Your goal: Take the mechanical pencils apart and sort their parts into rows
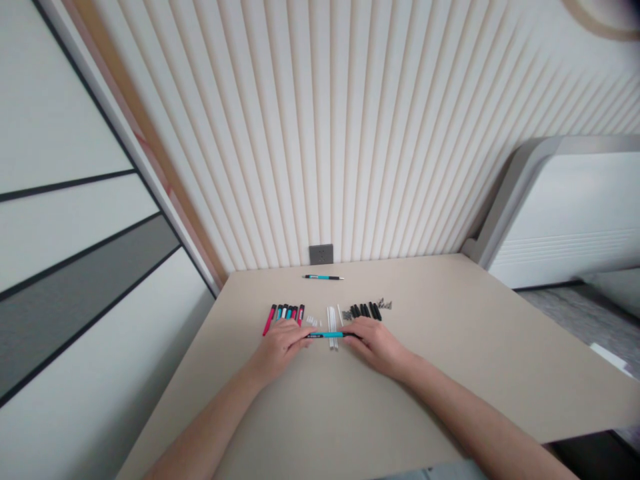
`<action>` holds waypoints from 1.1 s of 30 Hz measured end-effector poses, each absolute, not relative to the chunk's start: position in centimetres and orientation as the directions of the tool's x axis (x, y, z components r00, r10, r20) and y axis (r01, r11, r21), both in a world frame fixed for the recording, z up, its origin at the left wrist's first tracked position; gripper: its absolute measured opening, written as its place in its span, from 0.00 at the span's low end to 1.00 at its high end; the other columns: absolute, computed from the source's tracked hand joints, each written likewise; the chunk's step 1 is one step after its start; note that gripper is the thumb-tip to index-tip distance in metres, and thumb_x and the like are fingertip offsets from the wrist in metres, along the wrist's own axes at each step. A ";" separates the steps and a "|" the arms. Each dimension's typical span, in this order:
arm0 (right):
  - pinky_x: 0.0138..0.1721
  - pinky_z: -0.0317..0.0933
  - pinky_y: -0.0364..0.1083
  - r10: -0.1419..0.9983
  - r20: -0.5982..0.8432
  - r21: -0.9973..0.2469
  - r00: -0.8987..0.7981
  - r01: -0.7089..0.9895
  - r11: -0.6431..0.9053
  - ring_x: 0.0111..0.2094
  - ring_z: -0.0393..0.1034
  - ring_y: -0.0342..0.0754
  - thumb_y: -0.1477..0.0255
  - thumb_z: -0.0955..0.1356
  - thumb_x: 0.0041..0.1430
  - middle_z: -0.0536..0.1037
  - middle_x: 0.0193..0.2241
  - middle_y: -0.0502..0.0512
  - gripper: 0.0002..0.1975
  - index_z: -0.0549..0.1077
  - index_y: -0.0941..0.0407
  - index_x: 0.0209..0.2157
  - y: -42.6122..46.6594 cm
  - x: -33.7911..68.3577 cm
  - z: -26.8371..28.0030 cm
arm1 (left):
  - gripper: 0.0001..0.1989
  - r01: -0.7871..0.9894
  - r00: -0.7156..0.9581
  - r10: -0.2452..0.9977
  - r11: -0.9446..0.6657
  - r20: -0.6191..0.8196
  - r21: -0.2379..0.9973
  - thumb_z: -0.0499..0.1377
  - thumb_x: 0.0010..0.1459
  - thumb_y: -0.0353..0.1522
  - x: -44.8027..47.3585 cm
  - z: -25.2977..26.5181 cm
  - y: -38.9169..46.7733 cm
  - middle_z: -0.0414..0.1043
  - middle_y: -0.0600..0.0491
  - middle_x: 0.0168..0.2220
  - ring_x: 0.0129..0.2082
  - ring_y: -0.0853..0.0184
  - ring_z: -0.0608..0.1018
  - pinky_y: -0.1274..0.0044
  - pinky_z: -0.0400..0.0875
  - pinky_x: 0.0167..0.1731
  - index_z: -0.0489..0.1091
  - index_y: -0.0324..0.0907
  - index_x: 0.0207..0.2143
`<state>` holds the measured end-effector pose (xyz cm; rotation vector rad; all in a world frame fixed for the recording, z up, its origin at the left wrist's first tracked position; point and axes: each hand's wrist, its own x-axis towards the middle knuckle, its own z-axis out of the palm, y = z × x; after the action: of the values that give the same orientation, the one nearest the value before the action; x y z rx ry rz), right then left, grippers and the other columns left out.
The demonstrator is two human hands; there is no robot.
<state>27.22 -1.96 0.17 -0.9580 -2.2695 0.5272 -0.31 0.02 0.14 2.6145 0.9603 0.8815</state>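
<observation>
A blue and black pen (330, 335) lies level between my two hands, above the white refills on the table. My left hand (281, 347) grips its left end with thumb and fingers closed. At the other end, the fingers of my right hand (375, 343) are closed on the black part. Beneath the pen runs a bunch of thin white refills (333, 317). Left of them are small white pieces (313, 321) and a row of pink, blue and white pen barrels (286, 311), partly hidden by my left hand. Black grip sections (367, 311) lie just beyond my right hand.
Another blue and black pen (323, 277) lies near the back of the beige table (240, 427). Small metallic pieces (384, 304) are beside the black sections. A socket (321, 254) sits on the ribbed wall behind; a white cabinet stands left, a bed right.
</observation>
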 end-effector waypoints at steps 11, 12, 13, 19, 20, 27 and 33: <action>0.38 0.61 0.46 0.809 0.421 -0.541 -0.411 0.601 0.588 0.34 0.70 0.48 0.70 0.63 0.63 0.77 0.30 0.55 0.10 0.76 0.55 0.34 -1.3 28.9 0.6 | 0.12 0.599 0.395 0.765 -0.634 0.509 0.489 0.54 0.65 0.36 -0.6 0.7 0.1 0.78 0.52 0.32 0.33 0.66 0.77 0.75 0.70 0.38 0.75 0.43 0.45; 0.38 0.61 0.47 0.807 0.422 -0.538 -0.413 0.603 0.589 0.34 0.70 0.48 0.71 0.63 0.63 0.77 0.30 0.55 0.10 0.76 0.55 0.34 -1.3 29.0 0.8 | 0.12 0.615 0.337 0.784 -0.603 0.522 0.509 0.55 0.65 0.37 -0.7 0.7 0.1 0.78 0.52 0.34 0.34 0.66 0.78 0.75 0.70 0.39 0.75 0.42 0.44; 0.39 0.61 0.47 0.799 0.420 -0.529 -0.432 0.598 0.602 0.34 0.70 0.48 0.71 0.63 0.63 0.77 0.30 0.55 0.09 0.76 0.55 0.34 -1.4 29.1 0.9 | 0.12 0.627 0.277 0.801 -0.569 0.530 0.532 0.55 0.65 0.37 -0.8 0.7 0.2 0.79 0.51 0.36 0.36 0.65 0.78 0.75 0.71 0.40 0.75 0.42 0.44; 0.42 0.62 0.47 0.634 0.332 -0.436 -0.698 0.483 0.760 0.37 0.69 0.48 0.73 0.66 0.60 0.76 0.33 0.55 0.07 0.77 0.54 0.36 -2.4 28.0 1.3 | 0.11 0.645 0.171 0.846 -0.484 0.505 0.592 0.55 0.64 0.37 -0.8 0.8 0.1 0.79 0.52 0.38 0.37 0.66 0.79 0.77 0.72 0.39 0.75 0.42 0.41; 0.42 0.61 0.47 0.620 0.317 -0.426 -0.718 0.476 0.769 0.38 0.69 0.48 0.73 0.66 0.60 0.76 0.34 0.55 0.07 0.77 0.54 0.36 -2.6 27.7 1.3 | 0.11 0.647 0.186 0.842 -0.493 0.507 0.581 0.55 0.63 0.37 -0.7 0.8 0.1 0.79 0.52 0.36 0.36 0.66 0.79 0.77 0.72 0.38 0.75 0.41 0.40; 0.43 0.61 0.47 0.607 0.276 -0.425 -0.745 0.472 0.772 0.39 0.69 0.49 0.67 0.67 0.63 0.76 0.35 0.55 0.08 0.78 0.53 0.38 -2.5 27.6 0.8 | 0.11 0.619 0.302 0.794 -0.584 0.527 0.525 0.55 0.63 0.36 0.0 0.6 -0.3 0.78 0.50 0.34 0.34 0.66 0.79 0.76 0.72 0.37 0.75 0.41 0.40; 0.41 0.62 0.47 0.776 0.321 -0.528 -0.543 0.578 0.623 0.36 0.69 0.48 0.65 0.62 0.67 0.75 0.32 0.56 0.13 0.76 0.55 0.38 -2.3 27.5 0.7 | 0.10 0.575 0.421 0.758 -0.648 0.498 0.500 0.56 0.63 0.35 0.1 0.6 -0.5 0.77 0.50 0.33 0.34 0.66 0.77 0.76 0.71 0.37 0.75 0.41 0.39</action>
<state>27.50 -2.26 0.67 -1.0613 -2.3145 0.4928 0.06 -0.54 0.56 2.4246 1.1635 1.0467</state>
